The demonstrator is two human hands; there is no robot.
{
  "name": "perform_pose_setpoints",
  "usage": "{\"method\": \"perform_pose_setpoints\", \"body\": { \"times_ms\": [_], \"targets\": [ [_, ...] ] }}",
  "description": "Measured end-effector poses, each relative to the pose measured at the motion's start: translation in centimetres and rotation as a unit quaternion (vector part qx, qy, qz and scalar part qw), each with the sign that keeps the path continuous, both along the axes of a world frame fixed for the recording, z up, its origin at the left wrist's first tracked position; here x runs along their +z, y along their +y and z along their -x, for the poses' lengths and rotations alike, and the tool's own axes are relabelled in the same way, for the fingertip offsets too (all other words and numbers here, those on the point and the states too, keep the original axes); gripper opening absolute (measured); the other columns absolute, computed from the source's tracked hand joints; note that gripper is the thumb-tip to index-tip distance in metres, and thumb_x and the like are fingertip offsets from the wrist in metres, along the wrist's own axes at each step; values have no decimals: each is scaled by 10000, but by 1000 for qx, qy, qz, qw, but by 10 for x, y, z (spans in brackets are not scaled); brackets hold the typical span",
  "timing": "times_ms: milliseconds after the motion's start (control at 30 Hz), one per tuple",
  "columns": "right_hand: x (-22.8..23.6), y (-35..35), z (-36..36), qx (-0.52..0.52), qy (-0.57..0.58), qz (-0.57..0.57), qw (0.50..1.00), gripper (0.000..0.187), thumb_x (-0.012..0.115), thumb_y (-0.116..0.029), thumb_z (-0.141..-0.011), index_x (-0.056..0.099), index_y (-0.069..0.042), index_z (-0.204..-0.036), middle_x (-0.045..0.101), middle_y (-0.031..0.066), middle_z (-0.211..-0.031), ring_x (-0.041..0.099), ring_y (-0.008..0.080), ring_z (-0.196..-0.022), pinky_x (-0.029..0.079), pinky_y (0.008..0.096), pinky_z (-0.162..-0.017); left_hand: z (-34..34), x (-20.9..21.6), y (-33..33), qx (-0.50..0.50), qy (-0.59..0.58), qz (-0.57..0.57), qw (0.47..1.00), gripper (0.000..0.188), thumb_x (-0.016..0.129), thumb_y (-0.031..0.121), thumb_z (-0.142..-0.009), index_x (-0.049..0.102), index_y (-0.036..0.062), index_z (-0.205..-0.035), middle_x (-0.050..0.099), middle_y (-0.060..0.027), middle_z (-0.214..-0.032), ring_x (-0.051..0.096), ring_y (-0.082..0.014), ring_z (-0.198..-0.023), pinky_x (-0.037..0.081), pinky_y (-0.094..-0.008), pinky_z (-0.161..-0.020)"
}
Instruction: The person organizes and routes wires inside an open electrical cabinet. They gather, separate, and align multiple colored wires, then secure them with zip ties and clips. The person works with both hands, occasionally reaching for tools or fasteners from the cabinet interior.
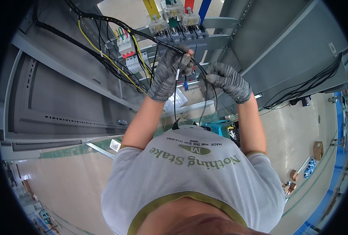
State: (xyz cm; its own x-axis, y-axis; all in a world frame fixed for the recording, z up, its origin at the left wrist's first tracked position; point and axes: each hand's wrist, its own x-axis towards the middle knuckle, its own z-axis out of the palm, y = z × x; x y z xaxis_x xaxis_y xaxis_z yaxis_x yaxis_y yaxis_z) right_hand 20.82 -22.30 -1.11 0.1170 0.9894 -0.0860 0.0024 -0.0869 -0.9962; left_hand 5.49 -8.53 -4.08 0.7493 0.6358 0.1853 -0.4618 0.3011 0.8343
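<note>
My left hand, in a grey knitted glove, is closed round a bundle of black wires wrapped in a dark sleeve. Loose black wires leave the bundle beside its fingers. One of them carries a white marker sleeve and hangs toward my shirt. To the right, my right hand, gloved alike, pinches thumb and fingers together at a thin black wire; the fingertips partly hide the grip. Just beyond the hands is a dark grey breaker with yellow, green, red and blue busbars at its terminals.
Grey cabinet panels stand at left and right. Small white breakers sit left of my left hand, with yellow wires near them. More black cables hang on the right panel. Cardboard boxes lie on the floor at right.
</note>
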Motion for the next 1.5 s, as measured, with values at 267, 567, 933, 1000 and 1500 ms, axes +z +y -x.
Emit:
{"method": "perform_pose_setpoints", "body": {
  "times_ms": [267, 567, 933, 1000, 1500],
  "targets": [
    [2, 31, 20, -153, -186, -172, 955, 193, 618, -136, -859, 600, -13, -1007, 652, 81, -838, 623, 144, -740, 510, 275, -699, -9, 5, 8, 54, 24, -91, 994, 168, 700, 146, -831, 594, 71, -937, 607, -2, -818, 579, -84, -707, 482, -208, -610],
    [9, 57, -18, -129, -311, -192, 922, 241, 682, -217, -822, 636, -22, -954, 647, 114, -777, 612, 203, -657, 506, 313, -626, -49, -7, 15, 142, 8, -131, 981, 110, 644, 140, -873, 575, 81, -935, 580, 0, -789, 548, -77, -663, 449, -199, -558],
    [28, 83, -32, -68, -203, -143, 966, 173, 687, -155, -819, 654, -36, -940, 629, 20, -768, 544, 81, -711, 457, 252, -627, -46, -20, 27, 37, -124, -31, 991, 286, 454, 237, -963, 582, 32, -1117, 641, -92, -911, 612, -151, -800, 515, -268, -718],
    [22, 87, -37, -54, -217, -194, 955, 180, 683, -136, -820, 655, -30, -964, 642, 30, -778, 555, 92, -716, 471, 271, -644, -47, -11, 31, 67, -70, -29, 995, 254, 513, 232, -946, 607, 39, -1081, 647, -81, -920, 618, -140, -821, 513, -268, -730],
    [30, 156, -85, -112, -575, -231, 777, 186, 617, -167, -833, 634, -99, -1006, 631, 130, -858, 628, 281, -736, 517, 374, -693, -127, 7, 79, 137, -38, 17, 990, 179, 556, 196, -918, 575, 18, -925, 592, -36, -722, 522, -97, -518, 410, -236, -441]
  ]
}}
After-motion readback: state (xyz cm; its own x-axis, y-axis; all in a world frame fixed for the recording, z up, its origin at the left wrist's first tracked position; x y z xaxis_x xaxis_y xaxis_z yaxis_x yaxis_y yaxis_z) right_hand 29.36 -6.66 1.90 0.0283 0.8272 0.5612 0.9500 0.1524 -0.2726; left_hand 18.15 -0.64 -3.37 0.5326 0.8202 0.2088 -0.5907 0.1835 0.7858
